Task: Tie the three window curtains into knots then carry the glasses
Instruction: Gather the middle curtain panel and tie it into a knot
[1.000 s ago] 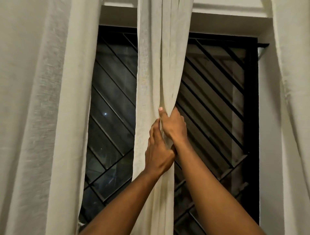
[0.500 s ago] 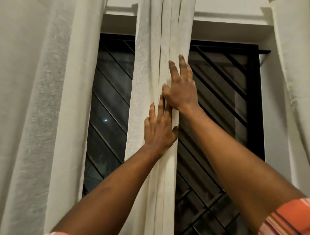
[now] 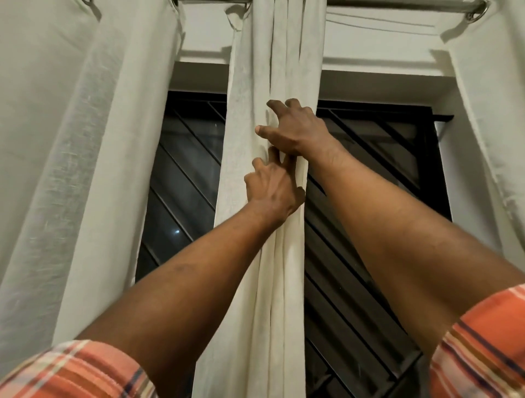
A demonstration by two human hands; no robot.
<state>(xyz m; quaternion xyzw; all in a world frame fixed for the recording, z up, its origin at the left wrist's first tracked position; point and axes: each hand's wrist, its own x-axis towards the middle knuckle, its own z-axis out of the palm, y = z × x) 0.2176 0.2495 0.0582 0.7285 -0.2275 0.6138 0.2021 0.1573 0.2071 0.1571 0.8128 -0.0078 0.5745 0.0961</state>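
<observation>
Head view, looking up at a dark window [image 3: 193,176] crossed by slanted black bars [image 3: 366,287]. The middle curtain [image 3: 272,56] hangs down the centre of the window from a rod [image 3: 392,2] above it, drawn into narrow upright folds and not knotted. Both hands are on it, in front of the window's upper half. The right hand [image 3: 298,129] is the higher one: its fingers are bent and spread over the front folds, thumb pointing left, the outer fingers curling round the cloth's right edge, so it grips the bunch. The left hand [image 3: 274,193] sits just beneath, touching the right hand, its fingers curled into the folds and its thumb hooked round the right edge, holding the same bunch. The left curtain [image 3: 74,147] hangs loose over the window's left side, and the right curtain [image 3: 494,119] over its right side, caught by a ring [image 3: 475,12] on the rod. Orange plaid sleeves [image 3: 480,349] show below the window, on both arms.
</observation>
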